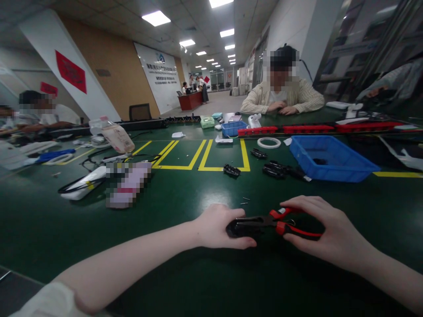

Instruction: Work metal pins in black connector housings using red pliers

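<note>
My left hand (220,226) grips a small black plastic part (236,228) close to the front of the green table, thumb and fingers around it. From the right, my right hand (325,231) is closed round the red handles of a pair of pliers (280,222). The dark jaws reach to the black part and overlap it; whether they bite on it I cannot tell. Just beyond my left hand lie a few thin metal pins (244,200). Farther off rest similar black parts, one alone (231,171) and a cluster (276,169) by the blue bin.
A blue plastic bin (333,176) stands at the right, with a roll of white tape (269,142) beside it. To the left lie a phone (130,185), a white case (84,185) and a tilted bottle (117,136). Across the table sits a person (282,94).
</note>
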Demonstrator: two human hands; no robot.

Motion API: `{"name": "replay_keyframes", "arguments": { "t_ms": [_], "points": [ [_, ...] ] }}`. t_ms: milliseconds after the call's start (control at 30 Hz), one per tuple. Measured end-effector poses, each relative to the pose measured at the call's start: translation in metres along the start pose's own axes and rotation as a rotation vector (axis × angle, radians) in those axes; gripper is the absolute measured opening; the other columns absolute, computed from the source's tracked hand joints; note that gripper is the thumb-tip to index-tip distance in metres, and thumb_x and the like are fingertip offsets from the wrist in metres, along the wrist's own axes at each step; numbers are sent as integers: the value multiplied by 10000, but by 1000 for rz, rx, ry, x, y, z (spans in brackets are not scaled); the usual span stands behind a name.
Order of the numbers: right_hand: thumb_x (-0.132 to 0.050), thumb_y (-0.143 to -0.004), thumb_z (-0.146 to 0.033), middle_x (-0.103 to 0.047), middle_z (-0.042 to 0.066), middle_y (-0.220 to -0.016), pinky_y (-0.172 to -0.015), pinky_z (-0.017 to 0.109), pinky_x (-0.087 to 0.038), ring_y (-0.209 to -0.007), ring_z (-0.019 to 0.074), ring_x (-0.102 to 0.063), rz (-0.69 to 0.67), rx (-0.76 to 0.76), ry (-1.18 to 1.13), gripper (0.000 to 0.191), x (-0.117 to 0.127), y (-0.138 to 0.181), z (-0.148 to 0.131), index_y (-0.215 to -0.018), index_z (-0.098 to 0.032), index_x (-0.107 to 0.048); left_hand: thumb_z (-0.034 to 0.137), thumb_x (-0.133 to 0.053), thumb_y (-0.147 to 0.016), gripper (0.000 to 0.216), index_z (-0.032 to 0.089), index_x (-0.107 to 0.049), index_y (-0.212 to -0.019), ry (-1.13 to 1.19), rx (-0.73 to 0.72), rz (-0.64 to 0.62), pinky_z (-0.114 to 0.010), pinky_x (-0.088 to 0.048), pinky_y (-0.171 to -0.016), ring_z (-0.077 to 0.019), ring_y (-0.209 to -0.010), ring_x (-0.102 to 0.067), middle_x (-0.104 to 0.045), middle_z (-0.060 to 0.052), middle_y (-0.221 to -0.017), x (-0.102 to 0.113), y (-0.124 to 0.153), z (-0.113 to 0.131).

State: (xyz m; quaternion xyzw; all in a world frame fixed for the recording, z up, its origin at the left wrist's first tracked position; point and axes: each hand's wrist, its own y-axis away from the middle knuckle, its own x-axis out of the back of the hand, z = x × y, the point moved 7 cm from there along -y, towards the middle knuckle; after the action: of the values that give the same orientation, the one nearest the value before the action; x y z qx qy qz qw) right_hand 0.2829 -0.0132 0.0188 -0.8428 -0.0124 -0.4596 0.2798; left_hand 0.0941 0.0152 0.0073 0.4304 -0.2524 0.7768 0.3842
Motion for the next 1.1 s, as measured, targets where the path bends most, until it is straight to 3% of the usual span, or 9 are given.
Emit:
{"name": "replay_keyframes", "arguments": {
  "t_ms": [367, 1100],
  "points": [
    [-681, -692, -421, -670, 61, -987, -836, 444, -480, -983, 273, -589, -21, 45, -16, 372, 0, -1, -6, -1018, -251, -628, 547, -639, -790, 407, 179, -482, -715, -30, -28, 15, -186, -294, -488, -85, -495, -478, -487, 62, -559, 1, 1, 1],
    [-614, -751, -414, -679, 72, -968, -734, 404, -543, -839, 233, -645, -190, -52, -80, 344, -13, 5, -3, -1040, -229, -583, 547, -625, -812, 392, 175, -513, -763, -16, -79, -18, -192, -335, -500, -87, -515, -516, -531, 59, -596, -2, 0, 3]
  ]
}}
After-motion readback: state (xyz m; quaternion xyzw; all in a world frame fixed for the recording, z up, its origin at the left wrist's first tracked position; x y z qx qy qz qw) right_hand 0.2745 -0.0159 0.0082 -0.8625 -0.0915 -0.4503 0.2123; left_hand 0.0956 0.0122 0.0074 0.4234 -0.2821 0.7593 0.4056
